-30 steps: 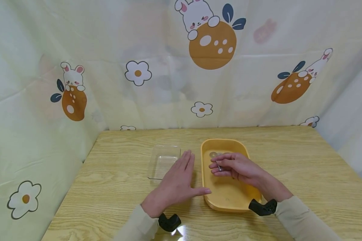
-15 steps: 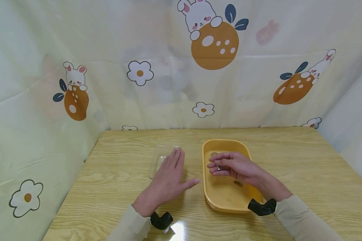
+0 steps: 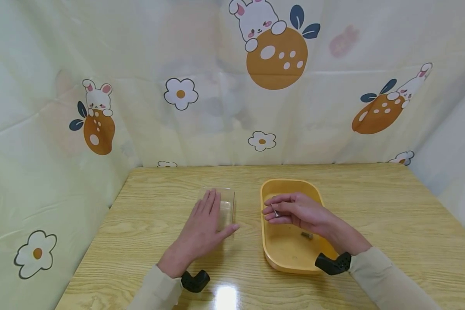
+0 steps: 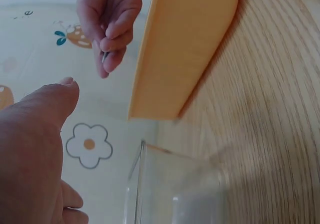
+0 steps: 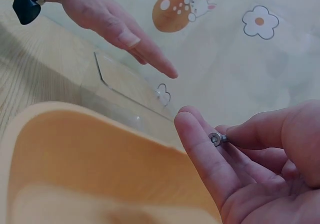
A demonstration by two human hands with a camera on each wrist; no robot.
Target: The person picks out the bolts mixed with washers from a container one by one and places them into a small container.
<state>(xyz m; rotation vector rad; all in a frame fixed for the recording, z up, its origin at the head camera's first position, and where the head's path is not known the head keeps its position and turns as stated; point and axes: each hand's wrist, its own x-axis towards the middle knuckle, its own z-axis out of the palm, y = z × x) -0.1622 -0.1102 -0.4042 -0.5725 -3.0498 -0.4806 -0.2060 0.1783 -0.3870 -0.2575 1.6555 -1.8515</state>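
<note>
Thumb and fingers of my right hand (image 3: 302,212) pinch a small silver socket-head screw (image 3: 275,212) over the yellow tray (image 3: 269,254). In the right wrist view the hexagonal hole in the head of the screw (image 5: 216,139) faces the camera. My left hand (image 3: 199,230) holds nothing; its fingers are straight and the thumb sticks out to the right. It hovers over a clear plastic box (image 3: 227,202) and hides its left part. The left wrist view shows the box (image 4: 170,184) below the hand, apart from it.
Another short bolt (image 3: 307,235) lies on the tray floor, under my right wrist. The tray stands right of the clear box on a wooden table (image 3: 147,206). A patterned curtain (image 3: 217,129) hangs behind the table and along its sides.
My left hand has moved left, from the box's right side to over its left part. My right hand has shifted slightly left with the screw, and the bolt in the tray has come into view.
</note>
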